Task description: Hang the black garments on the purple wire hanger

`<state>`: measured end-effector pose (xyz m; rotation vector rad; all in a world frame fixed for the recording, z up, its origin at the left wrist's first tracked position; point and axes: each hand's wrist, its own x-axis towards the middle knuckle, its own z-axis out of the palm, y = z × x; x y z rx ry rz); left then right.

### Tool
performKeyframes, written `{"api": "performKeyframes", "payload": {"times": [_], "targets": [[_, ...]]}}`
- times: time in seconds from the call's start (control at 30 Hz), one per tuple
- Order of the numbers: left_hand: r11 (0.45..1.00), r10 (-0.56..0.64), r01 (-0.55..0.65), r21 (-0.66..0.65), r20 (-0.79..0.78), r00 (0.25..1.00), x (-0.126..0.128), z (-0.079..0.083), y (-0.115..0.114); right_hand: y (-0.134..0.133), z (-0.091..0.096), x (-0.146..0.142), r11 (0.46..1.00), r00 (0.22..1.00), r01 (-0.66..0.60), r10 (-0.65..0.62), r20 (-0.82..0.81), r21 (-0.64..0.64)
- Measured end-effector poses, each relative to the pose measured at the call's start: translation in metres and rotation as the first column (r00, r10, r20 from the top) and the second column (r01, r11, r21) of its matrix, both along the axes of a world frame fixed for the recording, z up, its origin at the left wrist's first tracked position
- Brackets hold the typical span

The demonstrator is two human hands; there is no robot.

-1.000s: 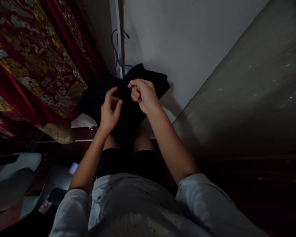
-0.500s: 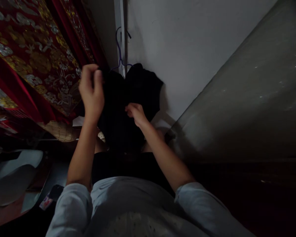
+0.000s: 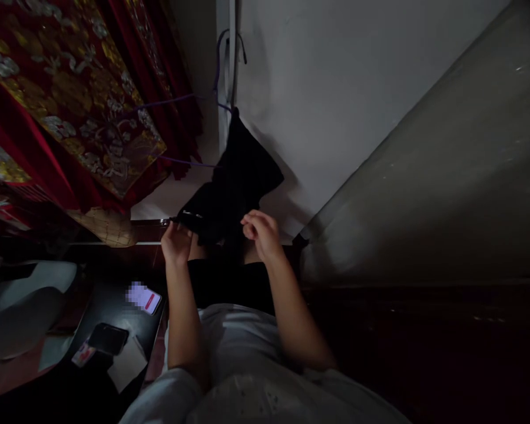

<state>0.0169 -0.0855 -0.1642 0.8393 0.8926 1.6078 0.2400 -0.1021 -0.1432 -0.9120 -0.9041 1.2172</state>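
Observation:
A black garment (image 3: pixel 236 182) hangs from a purple hanger (image 3: pixel 223 65) against the white wall (image 3: pixel 335 88). My left hand (image 3: pixel 175 242) is closed on the garment's lower left edge, pulling it outward. Close to the lower right part of the cloth, my right hand (image 3: pixel 260 232) has its fingers curled and pinched; whether cloth is in them I cannot make out. Both forearms reach up from my light shirt (image 3: pixel 247 377).
A red and gold patterned curtain (image 3: pixel 70 106) hangs at the left. A dark low table (image 3: pixel 92 377) at the lower left carries a lit phone (image 3: pixel 143 297), a dark phone (image 3: pixel 108 338) and paper. A grey slanted surface (image 3: pixel 424 194) fills the right.
My left hand dropped from the garment's top left to its lower edge. My right hand moved slightly down and right. The garment now hangs stretched and narrower.

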Motion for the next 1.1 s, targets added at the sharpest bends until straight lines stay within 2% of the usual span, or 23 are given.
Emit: {"api": "performKeyframes", "payload": {"times": [0.1,0.17,0.23,0.33,0.4,0.47,0.53,0.6,0.63,0.7,0.77,0.83,0.9,0.97,1.0,1.03,1.1], "targets": [[0.999,-0.050,0.045,0.030,0.207,0.977,0.021,0.021,-0.008,-0.003,-0.008,0.024,0.999,0.989,0.036,-0.033,0.145,-0.022],[0.987,-0.110,0.082,0.137,0.215,0.970,0.039,0.041,-0.018,-0.006,-0.006,0.034,0.999,0.965,0.005,-0.018,0.262,0.053],[0.966,-0.162,0.131,0.224,0.128,0.978,0.060,0.058,-0.032,-0.013,0.001,0.035,0.983,0.943,-0.100,0.044,0.329,0.156],[0.931,-0.162,0.198,0.308,-0.139,0.977,0.091,0.075,-0.054,-0.027,0.020,0.023,0.934,0.911,-0.271,0.170,0.376,0.234],[0.909,-0.085,0.210,0.359,-0.333,0.939,0.102,0.083,-0.064,-0.035,0.035,0.014,0.933,0.889,-0.287,0.174,0.423,0.219],[0.885,0.060,0.169,0.433,-0.466,0.883,0.103,0.092,-0.066,-0.038,0.048,0.009,0.956,0.877,-0.234,0.128,0.464,0.178],[0.852,0.245,0.076,0.518,-0.522,0.817,0.095,0.099,-0.060,-0.035,0.056,0.009,0.967,0.870,-0.214,0.125,0.478,0.137],[0.834,0.329,0.040,0.550,-0.555,0.764,0.082,0.101,-0.047,-0.027,0.061,0.011,0.961,0.870,-0.247,0.162,0.466,0.127],[0.847,0.294,0.080,0.525,-0.588,0.754,0.075,0.100,-0.040,-0.023,0.063,0.013,0.951,0.867,-0.279,0.191,0.461,0.130],[0.878,0.079,0.279,0.389,-0.692,0.717,0.063,0.090,-0.028,-0.016,0.072,0.018,0.916,0.847,-0.377,0.281,0.451,0.137],[0.837,-0.185,0.515,0.186,-0.789,0.585,0.054,0.075,-0.020,-0.012,0.089,0.026,0.858,0.800,-0.496,0.392,0.454,0.132],[0.743,-0.364,0.669,-0.016,-0.848,0.385,0.045,0.057,-0.016,-0.009,0.113,0.039,0.798,0.753,-0.580,0.451,0.478,0.161],[0.669,-0.444,0.719,-0.189,-0.877,0.183,0.033,0.045,-0.014,-0.003,0.141,0.056,0.788,0.759,-0.563,0.373,0.534,0.249],[0.686,-0.417,0.674,-0.275,-0.907,0.054,0.016,0.043,-0.011,0.012,0.166,0.075,0.812,0.810,-0.427,0.149,0.567,0.397],[0.725,-0.378,0.633,-0.271,-0.925,0.037,0.005,0.047,-0.008,0.023,0.176,0.084,0.817,0.827,-0.325,0.001,0.562,0.476],[0.780,-0.325,0.581,-0.232,-0.944,0.060,-0.006,0.055,-0.004,0.036,0.183,0.091,0.814,0.826,-0.204,-0.155,0.542,0.544],[0.874,-0.220,0.466,-0.140,-0.968,0.123,-0.029,0.078,0.005,0.065,0.186,0.098,0.812,0.761,-0.022,-0.365,0.537,0.583]]}}
